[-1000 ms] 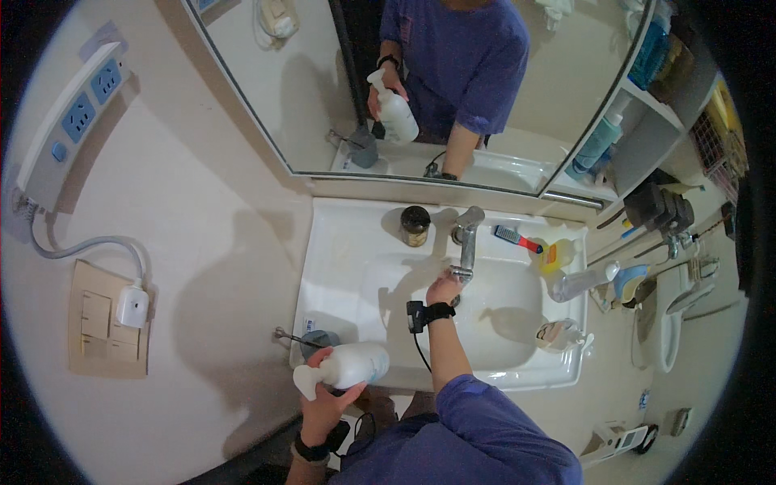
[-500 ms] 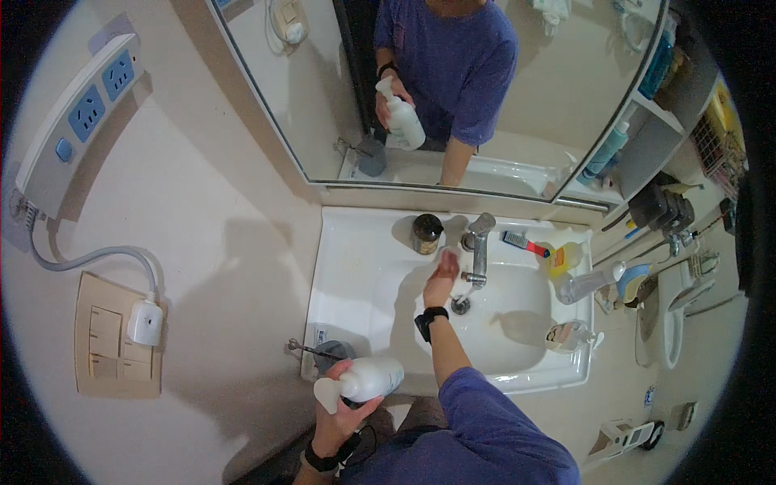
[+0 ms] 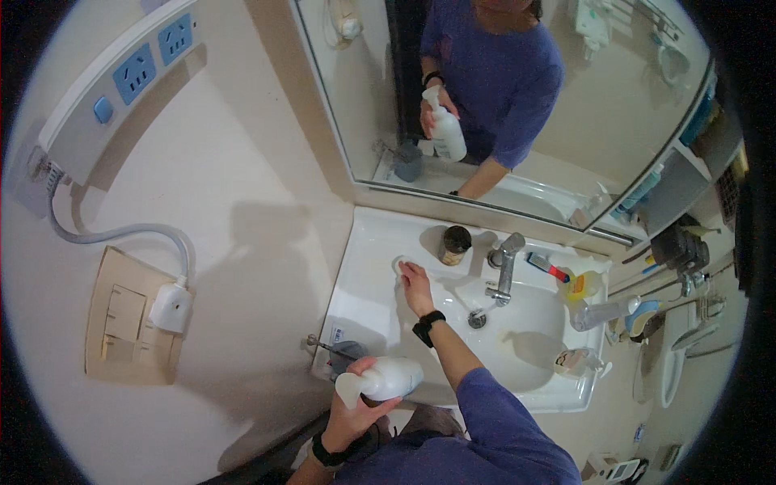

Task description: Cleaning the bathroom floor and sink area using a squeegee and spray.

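Observation:
A white pump bottle (image 3: 391, 380) is tilted in my left hand (image 3: 352, 416), whose fingers wrap round it at the near left of the basin. My right hand (image 3: 416, 288) reaches over the left part of the white washbasin (image 3: 356, 267) with its fingers stretched out and nothing in them. Just beyond that hand stands a dark-lidded jar (image 3: 455, 245). To its right is the chrome faucet (image 3: 507, 263), with what looks like a thin stream of water under its spout. A grey cup (image 3: 347, 356) with a thin metal stem sits beside the bottle, partly hidden by it.
On the basin's right side are a red-handled brush (image 3: 548, 267), a yellow bottle (image 3: 584, 284), a clear bottle (image 3: 602, 314) and another pump bottle (image 3: 578, 361). A mirror (image 3: 517, 105) hangs above. Wall sockets (image 3: 134, 74) and a plugged cable (image 3: 121, 234) are at left.
My right hand has moved left from the faucet toward the basin's left part. My left hand still holds the pump bottle. The whole view has shifted a little.

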{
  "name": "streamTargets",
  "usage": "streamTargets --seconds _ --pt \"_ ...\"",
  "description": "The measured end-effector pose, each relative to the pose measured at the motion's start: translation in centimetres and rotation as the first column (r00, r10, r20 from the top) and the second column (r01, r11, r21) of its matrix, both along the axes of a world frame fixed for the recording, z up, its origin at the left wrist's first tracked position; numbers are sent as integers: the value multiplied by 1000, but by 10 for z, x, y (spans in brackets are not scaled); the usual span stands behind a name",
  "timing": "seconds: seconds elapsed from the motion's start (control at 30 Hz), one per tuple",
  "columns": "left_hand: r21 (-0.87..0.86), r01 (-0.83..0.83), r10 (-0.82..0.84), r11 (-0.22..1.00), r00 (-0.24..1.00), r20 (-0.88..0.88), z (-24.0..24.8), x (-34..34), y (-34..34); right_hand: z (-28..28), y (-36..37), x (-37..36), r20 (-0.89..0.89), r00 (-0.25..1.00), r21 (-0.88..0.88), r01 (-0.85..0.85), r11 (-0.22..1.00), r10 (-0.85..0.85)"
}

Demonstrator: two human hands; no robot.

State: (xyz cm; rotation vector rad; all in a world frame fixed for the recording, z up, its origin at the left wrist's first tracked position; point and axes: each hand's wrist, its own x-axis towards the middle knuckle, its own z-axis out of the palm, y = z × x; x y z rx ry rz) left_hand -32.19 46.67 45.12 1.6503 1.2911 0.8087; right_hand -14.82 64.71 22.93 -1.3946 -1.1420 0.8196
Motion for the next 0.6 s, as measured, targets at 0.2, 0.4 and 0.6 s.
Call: streamTargets --seconds 0.2,0.4,0.6 --pt "-7 -44 44 999 999 -5 3 -8 3 -5 -9 -24 657 723 71 -344 936 216" --pt "2 -29 28 1000 998 64 2 -15 6 8 56 -12 702 698 0 -199 980 142" --pt "55 -58 53 997 994 99 5 -14 3 -13 16 -49 602 756 -34 -296 955 256"
